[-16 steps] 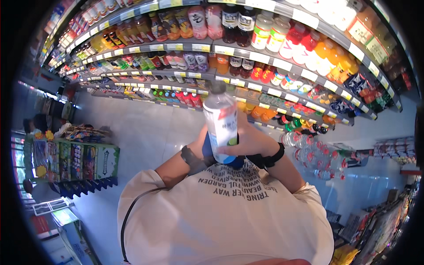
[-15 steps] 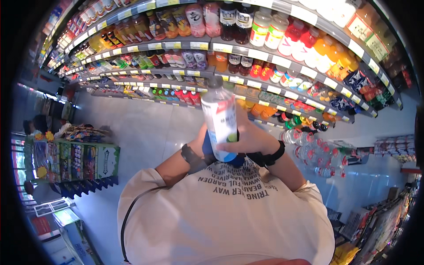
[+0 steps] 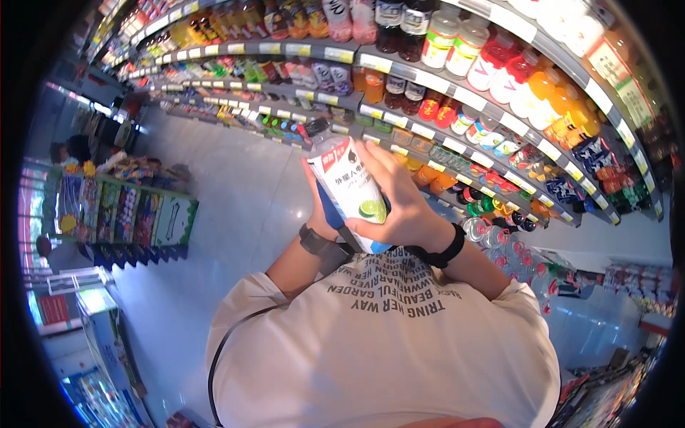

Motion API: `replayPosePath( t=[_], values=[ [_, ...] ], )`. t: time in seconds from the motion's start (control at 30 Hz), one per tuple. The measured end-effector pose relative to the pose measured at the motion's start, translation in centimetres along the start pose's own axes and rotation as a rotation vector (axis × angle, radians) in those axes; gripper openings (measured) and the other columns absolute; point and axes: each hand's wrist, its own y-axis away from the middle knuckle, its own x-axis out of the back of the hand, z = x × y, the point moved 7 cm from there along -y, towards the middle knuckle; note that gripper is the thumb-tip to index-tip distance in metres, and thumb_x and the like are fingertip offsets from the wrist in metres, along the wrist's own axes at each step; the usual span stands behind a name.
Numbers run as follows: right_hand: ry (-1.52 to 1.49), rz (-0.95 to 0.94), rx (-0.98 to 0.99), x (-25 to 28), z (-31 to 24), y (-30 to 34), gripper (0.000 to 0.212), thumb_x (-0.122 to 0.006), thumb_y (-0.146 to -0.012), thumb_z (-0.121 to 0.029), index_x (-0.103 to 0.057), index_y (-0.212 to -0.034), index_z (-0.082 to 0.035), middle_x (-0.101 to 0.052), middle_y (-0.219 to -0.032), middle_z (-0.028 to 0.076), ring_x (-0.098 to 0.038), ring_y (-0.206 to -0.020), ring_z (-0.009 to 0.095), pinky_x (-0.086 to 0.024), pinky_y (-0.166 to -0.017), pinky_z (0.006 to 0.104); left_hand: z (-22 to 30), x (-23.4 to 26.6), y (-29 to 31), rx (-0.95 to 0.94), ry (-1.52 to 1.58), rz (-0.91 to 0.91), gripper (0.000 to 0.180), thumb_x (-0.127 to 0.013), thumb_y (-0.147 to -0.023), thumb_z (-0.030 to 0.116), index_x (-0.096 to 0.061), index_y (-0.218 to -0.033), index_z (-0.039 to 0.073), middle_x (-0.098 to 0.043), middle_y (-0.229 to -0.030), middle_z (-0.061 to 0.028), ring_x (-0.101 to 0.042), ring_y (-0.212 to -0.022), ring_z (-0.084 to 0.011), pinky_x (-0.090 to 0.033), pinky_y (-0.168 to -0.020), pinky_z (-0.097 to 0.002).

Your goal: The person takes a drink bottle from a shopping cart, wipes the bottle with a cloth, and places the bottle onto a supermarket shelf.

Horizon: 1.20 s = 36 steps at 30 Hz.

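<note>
A drink bottle (image 3: 355, 189) with a dark cap and a white label showing a red patch and a lime slice is held tilted in front of my chest. Along its right side my right hand (image 3: 403, 203) is wrapped, with the thumb across the lower label and the other fingers up behind. On the opposite side my left hand (image 3: 320, 210) is closed against the bottle. Its fingertips are mostly hidden behind it. A dark blue area shows between the left palm and the white label; I cannot tell whether it belongs to the bottle.
Ahead, curved shelves (image 3: 421, 82) carry rows of coloured drink bottles. Large clear water jugs (image 3: 510, 257) with red handles stand on the floor at right. To the left is a green snack rack (image 3: 168, 221), with pale tiled floor (image 3: 235, 185) between it and me.
The bottle has tilted further left and turned, bringing more of the lime picture and red patch into view. My right hand has shifted up along its side. My view has swung slightly.
</note>
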Motion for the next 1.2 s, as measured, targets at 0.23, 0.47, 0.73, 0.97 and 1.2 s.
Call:
replayPosePath(
  t=[0.23,0.47,0.73,0.97,1.2],
  values=[
    [-0.192,-0.263,-0.04,-2.9,0.1,-1.8,0.087,-0.07,-0.075,-0.02,-0.028,-0.147,0.005,-0.039,-0.137,0.029,-0.042,-0.125,0.042,-0.033,-0.107,0.0439,2.3,0.1,2.9,-0.35,-0.121,-0.043,0.074,-0.028,-0.094,0.07,-0.041,-0.142,0.016,-0.052,-0.138,-0.0092,-0.052,-0.123,-0.0276,-0.041,-0.105,-0.0424],
    [-0.058,-0.24,-0.003,-4.3,-1.1,-2.7,0.084,-0.069,-0.076,-0.028,-0.034,-0.143,0.006,-0.043,-0.134,0.024,-0.046,-0.119,0.04,-0.038,-0.102,0.0442,3.9,1.2,4.3,-0.488,-0.121,-0.009,0.075,-0.03,-0.093,0.071,-0.038,-0.145,0.018,-0.045,-0.144,-0.0086,-0.046,-0.129,-0.0293,-0.036,-0.109,-0.0455],
    [0.058,-0.013,-0.043,-3.5,-1.5,-1.2,0.088,-0.087,-0.061,-0.024,-0.047,-0.135,-0.002,-0.051,-0.121,0.015,-0.051,-0.108,0.032,-0.046,-0.09,0.0381,9.0,0.8,2.5,-0.445,-0.257,-0.019,0.073,-0.041,-0.087,0.073,-0.051,-0.132,0.017,-0.059,-0.12,-0.013,-0.057,-0.105,-0.0346,-0.047,-0.093,-0.0484],
    [-0.011,0.158,-0.075,-3.8,-0.1,-2.0,0.074,-0.086,-0.065,-0.019,-0.051,-0.129,-0.003,-0.053,-0.116,0.013,-0.055,-0.1,0.029,-0.049,-0.083,0.0364,12.8,-0.2,0.3,-0.484,-0.282,0.134,0.07,-0.043,-0.087,0.072,-0.053,-0.132,0.019,-0.059,-0.119,-0.0147,-0.056,-0.105,-0.0342,-0.048,-0.09,-0.048],
    [-0.81,0.028,-0.448,-5.8,3.7,0.1,0.077,-0.069,-0.089,-0.02,-0.02,-0.147,-0.007,-0.059,-0.106,0.01,-0.061,-0.084,0.016,-0.051,-0.075,0.0306,13.7,-1.0,-1.0,-0.132,-0.22,-0.195,0.077,-0.05,-0.081,0.076,-0.058,-0.129,0.016,-0.05,-0.132,-0.02,-0.049,-0.119,-0.0334,-0.045,-0.098,-0.0477]
  ],
)
